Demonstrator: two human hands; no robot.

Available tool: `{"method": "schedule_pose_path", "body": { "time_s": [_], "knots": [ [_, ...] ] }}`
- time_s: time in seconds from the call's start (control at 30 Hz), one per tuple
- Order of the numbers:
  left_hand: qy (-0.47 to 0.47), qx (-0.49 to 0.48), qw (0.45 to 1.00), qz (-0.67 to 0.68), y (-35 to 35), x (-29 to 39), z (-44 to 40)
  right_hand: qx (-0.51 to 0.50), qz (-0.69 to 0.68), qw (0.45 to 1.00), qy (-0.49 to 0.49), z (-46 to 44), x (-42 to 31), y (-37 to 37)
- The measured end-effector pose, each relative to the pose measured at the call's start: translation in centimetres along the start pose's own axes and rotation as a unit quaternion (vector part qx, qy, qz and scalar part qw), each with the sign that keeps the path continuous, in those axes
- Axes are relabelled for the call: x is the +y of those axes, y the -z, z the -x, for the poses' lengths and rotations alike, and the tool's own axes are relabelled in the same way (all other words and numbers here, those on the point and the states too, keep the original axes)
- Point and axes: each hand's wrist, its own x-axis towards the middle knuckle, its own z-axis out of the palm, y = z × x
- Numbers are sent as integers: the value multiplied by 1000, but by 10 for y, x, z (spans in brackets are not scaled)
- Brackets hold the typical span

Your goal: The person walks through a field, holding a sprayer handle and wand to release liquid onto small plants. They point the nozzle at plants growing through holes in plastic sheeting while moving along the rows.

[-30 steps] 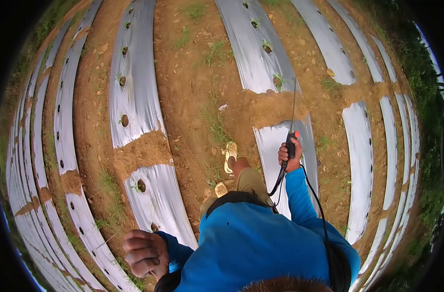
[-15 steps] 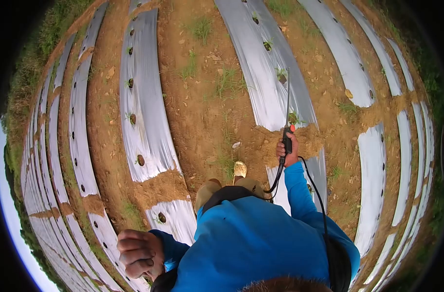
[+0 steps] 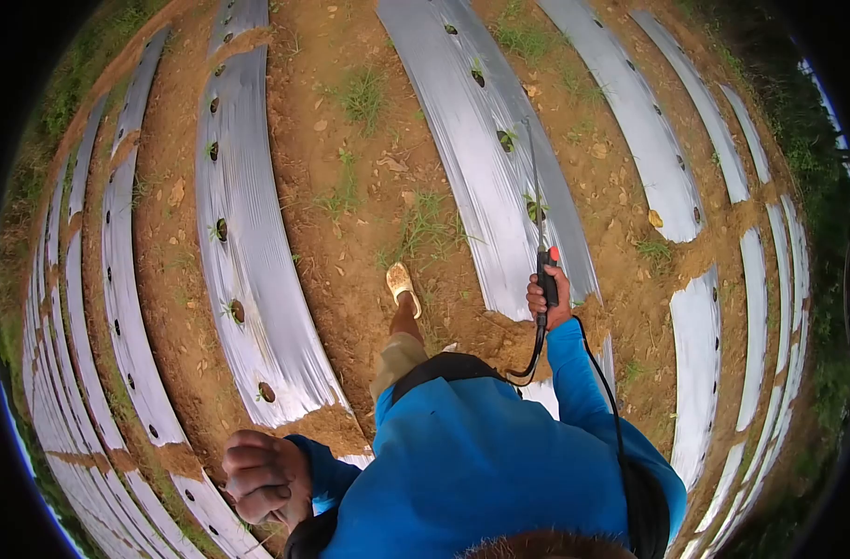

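My right hand is wrapped round the black handle of a spray wand with a red part on top. Its thin lance points forward over a plastic-covered bed, near the planting holes. From the handle a black hose curves back along my right arm. At the lower left my left hand is closed in a fist beside my body; whatever it may hold is hidden.
Long silvery plastic strips with planted holes run ahead on both sides, including a left bed. Between them lies a soil path with grass tufts and dry leaves. One clog-shod foot is forward on the path.
One foot has stepped forward, and the beds have shifted toward me in view. The wand still points ahead, its tip now farther left. My left fist has barely moved.
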Motion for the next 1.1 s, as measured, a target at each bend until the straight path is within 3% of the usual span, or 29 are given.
{"method": "schedule_pose_path", "body": {
  "time_s": [0.1, 0.2, 0.37, 0.43, 0.6, 0.7, 0.77, 0.93, 1.1],
  "knots": [
    [0, 31, 999, 29, -35, -82, -47, 36, 1, 999, -8, -47, -20, -49],
    [-82, 56, 991, 85, -62, -143, -94, 14, -34, 998, -49, -93, -42, -98],
    [2, 18, 1000, 15, -84, -211, -150, -40, -87, 994, -50, -164, -97, -184],
    [45, -20, 997, -55, -90, -246, -167, -17, -58, 998, -33, -200, -117, -215],
    [30, 12, 998, -48, -143, -339, -206, 24, -13, 999, -16, -304, -168, -283],
    [-6, -27, 999, -20, -185, -389, -241, 34, -27, 999, -20, -386, -199, -314],
    [-16, -6, 999, -49, -219, -410, -271, 80, -18, 997, -9, -419, -215, -341],
    [-33, -11, 996, -84, -281, -453, -350, 47, -74, 996, -29, -481, -274, -422],
    [-37, 1, 996, -80, -315, -504, -397, 8, -37, 999, -35, -534, -327, -473]
  ]
}}
